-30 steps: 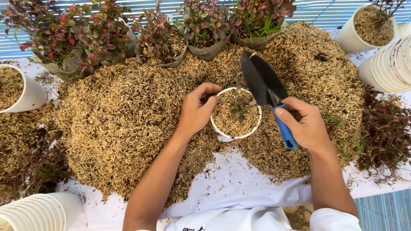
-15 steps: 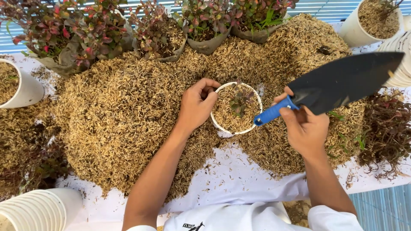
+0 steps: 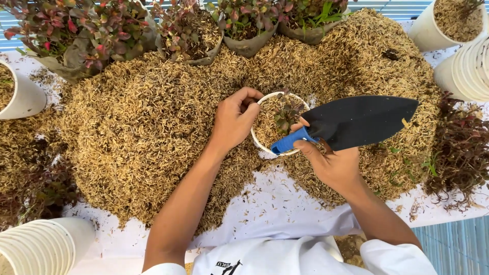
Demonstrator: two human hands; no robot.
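A small white pot [image 3: 265,104] filled with husks and a tiny red-green seedling [image 3: 286,116] sits in the middle of a big heap of rice husks [image 3: 153,127]. My left hand [image 3: 234,119] grips the pot's left rim, fingers curled over the edge. My right hand [image 3: 326,163] holds a trowel [image 3: 356,121] by its blue handle; the black blade lies flat, pointing right, over the heap. The handle end rests across the pot's lower right rim.
Red-leaved plants in grey bags [image 3: 86,30] line the far edge. White pots filled with husks stand at far left [image 3: 23,97] and top right [image 3: 448,20]. Stacks of empty white pots lie at right [image 3: 468,71] and bottom left [image 3: 41,247]. Loose uprooted plants [image 3: 458,147] lie at right.
The trowel swung from pointing away over the pot to lying sideways with the blade to the right, then lowered a little. My left hand stayed on the pot's rim.
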